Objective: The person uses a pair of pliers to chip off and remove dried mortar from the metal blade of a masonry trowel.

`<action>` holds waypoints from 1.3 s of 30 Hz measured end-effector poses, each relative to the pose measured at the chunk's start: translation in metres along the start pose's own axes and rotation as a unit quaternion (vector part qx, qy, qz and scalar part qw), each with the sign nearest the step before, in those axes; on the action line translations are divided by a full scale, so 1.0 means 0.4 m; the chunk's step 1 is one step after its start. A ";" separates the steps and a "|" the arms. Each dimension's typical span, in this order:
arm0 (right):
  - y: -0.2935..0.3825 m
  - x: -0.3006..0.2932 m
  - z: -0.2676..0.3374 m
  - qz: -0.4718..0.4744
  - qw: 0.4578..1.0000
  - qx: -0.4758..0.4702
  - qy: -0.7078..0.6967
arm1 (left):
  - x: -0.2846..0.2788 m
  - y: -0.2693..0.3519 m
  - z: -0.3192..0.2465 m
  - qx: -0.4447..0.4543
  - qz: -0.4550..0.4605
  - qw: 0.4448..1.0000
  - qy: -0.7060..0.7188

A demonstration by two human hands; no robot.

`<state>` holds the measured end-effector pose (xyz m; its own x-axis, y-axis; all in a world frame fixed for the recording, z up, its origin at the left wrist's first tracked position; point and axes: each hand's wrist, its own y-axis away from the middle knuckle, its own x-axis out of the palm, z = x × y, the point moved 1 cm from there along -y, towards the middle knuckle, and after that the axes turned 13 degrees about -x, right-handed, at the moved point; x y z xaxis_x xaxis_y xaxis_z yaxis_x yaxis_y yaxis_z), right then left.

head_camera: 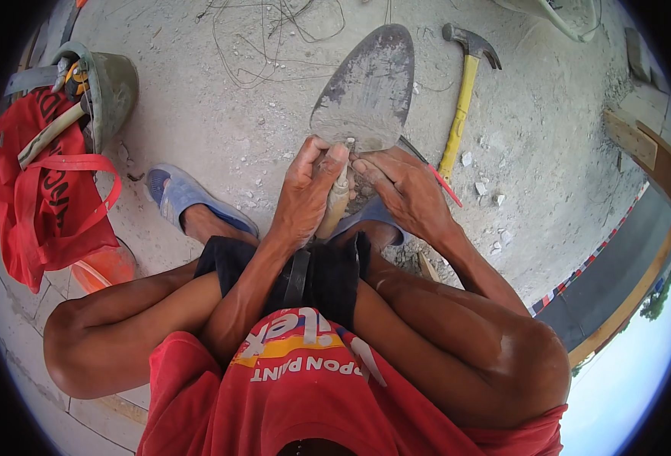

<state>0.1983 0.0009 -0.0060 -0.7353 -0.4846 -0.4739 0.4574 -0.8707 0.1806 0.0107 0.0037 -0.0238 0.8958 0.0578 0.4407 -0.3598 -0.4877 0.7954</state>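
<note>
A mason's trowel (369,85) with a rounded, mortar-stained steel blade points away from me, its wooden handle (334,208) towards my body. My left hand (312,185) grips it where the handle meets the neck. At the base of the blade, my right hand (407,185) has bent fingers close to the neck; whether they hold something small cannot be told. A thin rod with a red end (445,185) shows beside the right hand, partly hidden by it. Further right, a claw hammer (462,108) with a yellow handle lies on the dusty concrete floor.
Thin wires (278,40) lie beyond the trowel. At left stand a dirty bucket (113,91) with tools, a red cloth bag (56,211) and an orange container (104,268). Boards (637,142) are at right; rubble (481,188) lies near the hammer. Slippered feet are below my hands.
</note>
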 end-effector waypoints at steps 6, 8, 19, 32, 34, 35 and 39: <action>0.000 -0.002 -0.020 -0.054 0.998 0.041 -0.009 | 0.020 0.012 -0.015 -0.010 -0.035 0.998 -0.053; 0.001 -0.002 -0.022 -0.057 0.996 0.054 -0.030 | 0.019 0.016 -0.019 -0.039 -0.047 0.997 -0.048; 0.011 0.017 -0.030 -0.012 0.994 0.052 -0.099 | 0.003 0.018 -0.018 -0.093 -0.034 0.993 0.062; 0.010 0.021 -0.036 -0.072 0.991 0.061 -0.089 | 0.017 0.021 -0.008 -0.064 -0.062 0.996 0.000; 0.014 0.028 -0.034 -0.093 0.990 0.059 -0.090 | 0.013 0.016 -0.004 -0.054 -0.058 0.996 0.026; 0.015 0.026 -0.033 -0.093 0.990 0.060 -0.090 | 0.011 0.014 -0.004 -0.055 -0.057 0.996 0.025; 0.014 0.015 -0.024 -0.097 0.992 0.044 -0.069 | 0.002 0.012 -0.006 -0.066 -0.043 0.995 0.059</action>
<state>0.2014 -0.0061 -0.0159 -0.8699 -0.3083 -0.3851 0.2595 -0.9499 0.1743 0.0089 0.0037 -0.0187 0.8907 0.2007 0.4080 -0.3210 -0.3577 0.8769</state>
